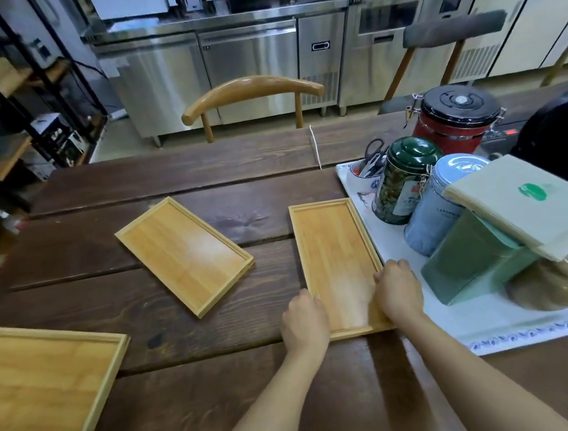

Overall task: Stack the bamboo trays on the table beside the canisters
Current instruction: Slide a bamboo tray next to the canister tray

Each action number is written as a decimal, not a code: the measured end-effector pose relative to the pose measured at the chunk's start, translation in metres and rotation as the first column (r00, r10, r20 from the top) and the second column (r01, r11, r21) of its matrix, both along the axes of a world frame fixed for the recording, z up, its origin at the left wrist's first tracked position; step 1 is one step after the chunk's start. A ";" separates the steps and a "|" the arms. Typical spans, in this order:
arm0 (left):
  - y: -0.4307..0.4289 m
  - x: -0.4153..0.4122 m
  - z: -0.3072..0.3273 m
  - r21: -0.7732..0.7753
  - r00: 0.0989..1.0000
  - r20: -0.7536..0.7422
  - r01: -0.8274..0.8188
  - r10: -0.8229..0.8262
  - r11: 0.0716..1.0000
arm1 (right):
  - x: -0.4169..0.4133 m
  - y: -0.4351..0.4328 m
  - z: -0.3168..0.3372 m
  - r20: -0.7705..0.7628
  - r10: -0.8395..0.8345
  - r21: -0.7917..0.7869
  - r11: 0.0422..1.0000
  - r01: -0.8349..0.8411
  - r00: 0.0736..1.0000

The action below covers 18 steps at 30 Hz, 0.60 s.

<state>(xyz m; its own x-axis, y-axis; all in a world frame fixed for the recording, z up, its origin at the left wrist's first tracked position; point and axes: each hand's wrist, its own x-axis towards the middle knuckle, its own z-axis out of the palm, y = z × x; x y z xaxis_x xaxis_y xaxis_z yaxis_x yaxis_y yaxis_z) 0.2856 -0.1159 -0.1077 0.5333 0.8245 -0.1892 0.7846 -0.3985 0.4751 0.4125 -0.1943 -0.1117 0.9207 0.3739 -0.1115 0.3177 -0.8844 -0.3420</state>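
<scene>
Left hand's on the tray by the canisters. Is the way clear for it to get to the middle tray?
Probably yes. The left hand grips the near tray, and only bare table lies between it and the middle tray. It must let go first.

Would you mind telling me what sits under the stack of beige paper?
The beige paper stack rests tilted on a green square tin. The tin's top and whatever lies behind it are covered.

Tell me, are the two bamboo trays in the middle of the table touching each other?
Apart. The head view shows bare dark table between the angled middle tray and the tray that both hands grip beside the canisters.
</scene>
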 end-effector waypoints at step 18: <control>0.080 -0.058 0.010 0.167 0.951 0.217 -0.260 0.222 0.951 | -0.022 0.071 0.024 0.089 0.372 0.128 0.916 -0.381 0.924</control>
<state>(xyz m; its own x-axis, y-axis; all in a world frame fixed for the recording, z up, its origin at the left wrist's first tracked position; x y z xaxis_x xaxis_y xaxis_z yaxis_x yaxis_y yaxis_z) 0.2280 -0.0354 -0.0979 0.3248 0.9430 0.0718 0.7688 -0.3075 0.5608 0.3909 -0.1233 -0.0880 0.7124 0.7015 0.0199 0.6419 -0.6399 -0.4225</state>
